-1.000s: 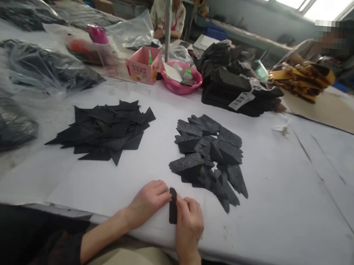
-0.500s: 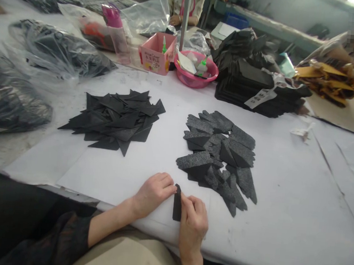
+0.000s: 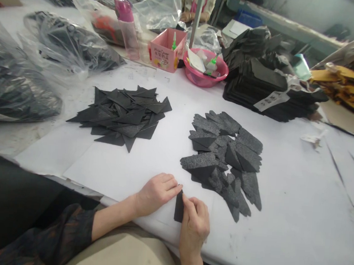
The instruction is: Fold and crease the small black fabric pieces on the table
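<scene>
Black piece (image 3: 178,209): here it is, small and narrow, lying near the front edge of the white-topped counter (image 3: 286,227), right between two bare hands, its long side pointing away from the person.
Left hand (image 3: 156,194): angled in from the side, grip closed, fingertips pinched at the far end of the piece; exactly what sits beneath them is hidden.
Right hand (image 3: 195,224): grip closed here too, thumb and forefinger on the right edge close to that same end, the other fingers curled in.
Step in hand: fine finger work, both sets of fingertips nearly meeting; looks like pressing or folding the far end, though the fingers cover the detail.
Next move: calls, I'd judge, for a steady right-hand hold and even pressure from the left fingertips; a slip could leave the edge crooked.
Smooth pile (image 3: 129,118): farther off to the left, pointed black shapes heaped loosely, well apart from the hands.
Speckled pile (image 3: 222,154): over on the right and nearer, grey-flecked faces overlapping, several apparently folded.
Back row: pink box (image 3: 161,55) and pink basin (image 3: 203,80) side by side, then a black stack (image 3: 269,84) wearing a white tag (image 3: 271,101).
</scene>
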Demonstrator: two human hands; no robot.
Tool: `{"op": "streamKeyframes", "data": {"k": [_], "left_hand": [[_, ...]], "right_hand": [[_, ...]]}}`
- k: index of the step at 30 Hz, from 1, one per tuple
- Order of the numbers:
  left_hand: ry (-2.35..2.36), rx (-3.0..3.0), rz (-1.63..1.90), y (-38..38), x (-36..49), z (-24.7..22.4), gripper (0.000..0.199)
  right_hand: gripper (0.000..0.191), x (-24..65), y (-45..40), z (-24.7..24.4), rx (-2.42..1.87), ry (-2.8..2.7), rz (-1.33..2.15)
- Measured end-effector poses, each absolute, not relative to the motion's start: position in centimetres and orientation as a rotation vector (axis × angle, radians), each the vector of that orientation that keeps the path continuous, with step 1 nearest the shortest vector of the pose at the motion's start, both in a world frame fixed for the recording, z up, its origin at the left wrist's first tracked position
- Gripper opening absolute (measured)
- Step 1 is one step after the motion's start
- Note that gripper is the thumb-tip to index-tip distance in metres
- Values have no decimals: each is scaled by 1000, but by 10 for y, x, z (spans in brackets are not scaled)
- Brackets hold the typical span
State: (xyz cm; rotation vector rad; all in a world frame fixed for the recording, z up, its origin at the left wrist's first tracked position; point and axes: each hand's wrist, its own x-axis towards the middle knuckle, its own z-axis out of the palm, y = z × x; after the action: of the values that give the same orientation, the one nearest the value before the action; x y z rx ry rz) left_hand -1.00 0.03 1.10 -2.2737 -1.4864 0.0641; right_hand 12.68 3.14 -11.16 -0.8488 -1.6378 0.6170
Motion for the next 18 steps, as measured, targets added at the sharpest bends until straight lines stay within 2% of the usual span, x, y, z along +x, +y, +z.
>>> {"op": "streamKeyframes", "data": {"k": [18], "left_hand": [[-1424,-2256,78,0,-8,11,12]], "right_hand": [[28,126,29,-111,-860,-1710,511]]}}
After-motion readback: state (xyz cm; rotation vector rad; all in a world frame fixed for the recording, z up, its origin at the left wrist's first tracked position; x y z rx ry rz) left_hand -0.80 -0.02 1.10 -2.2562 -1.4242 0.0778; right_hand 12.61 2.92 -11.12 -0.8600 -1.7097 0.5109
